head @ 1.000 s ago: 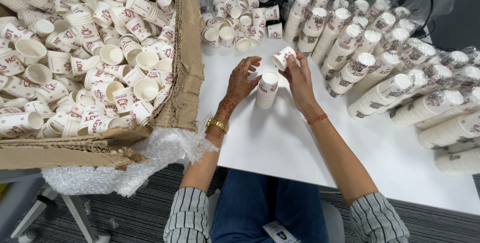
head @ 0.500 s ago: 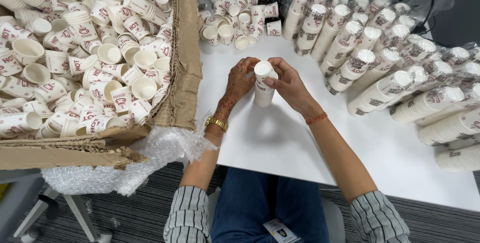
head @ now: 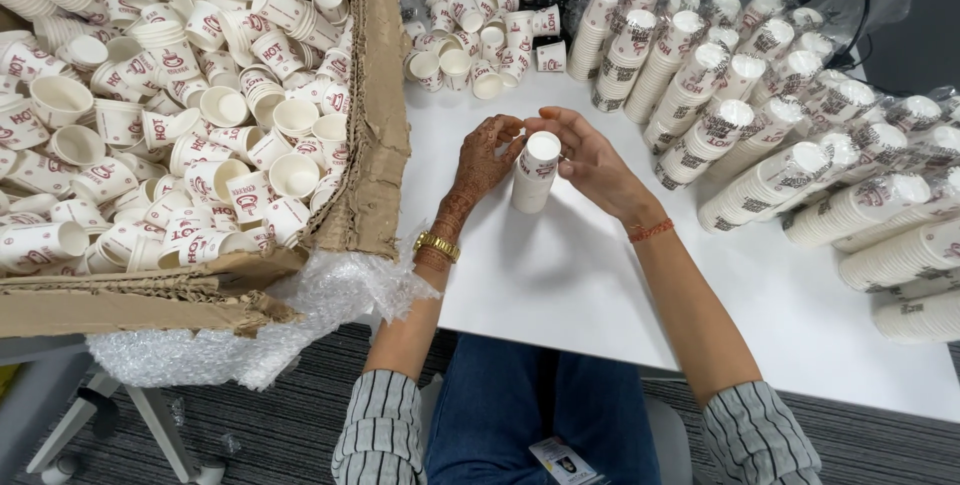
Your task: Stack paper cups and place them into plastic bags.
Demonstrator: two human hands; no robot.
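White table (head: 560, 275): both hands' grip holds a short, seemingly nested stack of paper cups (head: 534, 173).

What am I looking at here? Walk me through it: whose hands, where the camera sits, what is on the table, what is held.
One camera, worn on a person's head, looks down at their own hands. The left hand and right hand together hold a short stack of paper cups above a white table. On the person's left, a cardboard box brims with loose cups. To the right lie long wrapped cup stacks; more loose cups sit at the far edge. Bubble wrap hangs below the box.
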